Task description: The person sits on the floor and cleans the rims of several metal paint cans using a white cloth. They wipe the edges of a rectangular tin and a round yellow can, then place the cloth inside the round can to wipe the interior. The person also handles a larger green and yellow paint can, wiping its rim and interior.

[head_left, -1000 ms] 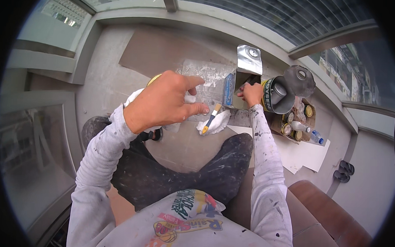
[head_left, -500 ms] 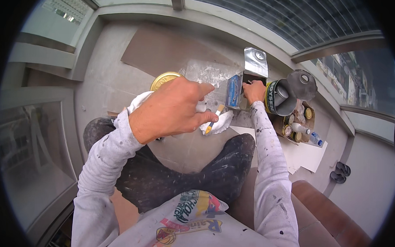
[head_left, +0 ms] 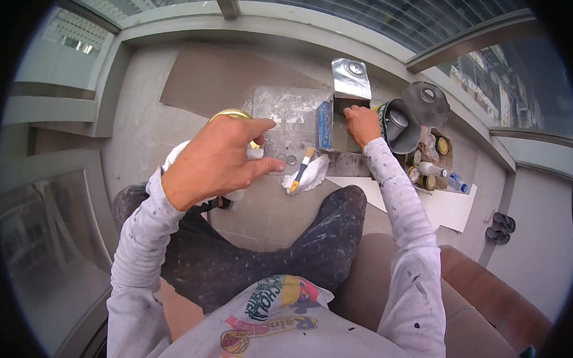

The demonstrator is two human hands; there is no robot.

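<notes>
My left hand [head_left: 221, 154] is raised over the floor, forefinger and thumb stretched apart. Its other fingers curl around a white cloth [head_left: 256, 154], mostly hidden behind the hand. Partly covered by that hand is a can with a gold-coloured rim [head_left: 232, 113]. My right hand [head_left: 363, 125] reaches to the mouth of a rectangular metal tin [head_left: 343, 140] with its top folded up. The fingertips are pinched together there; what they hold, if anything, is hidden. Nearer me, a paintbrush [head_left: 302, 169] with a yellow-tipped handle lies across a crumpled white rag [head_left: 313, 175].
Right of the tin, a large round paint can [head_left: 402, 127] stands with its lid [head_left: 426, 103] bent up. Beyond it, a cardboard box [head_left: 447, 160] holds small cans and bottles. Brown board [head_left: 224, 79] and white sheets [head_left: 452, 210] cover parts of the floor. Black flip-flops [head_left: 500, 228] sit far right.
My left hand has drawn back to the left with the cloth, uncovering ring marks on the floor. My right hand stays at the tin. The whole view has shifted slightly.
</notes>
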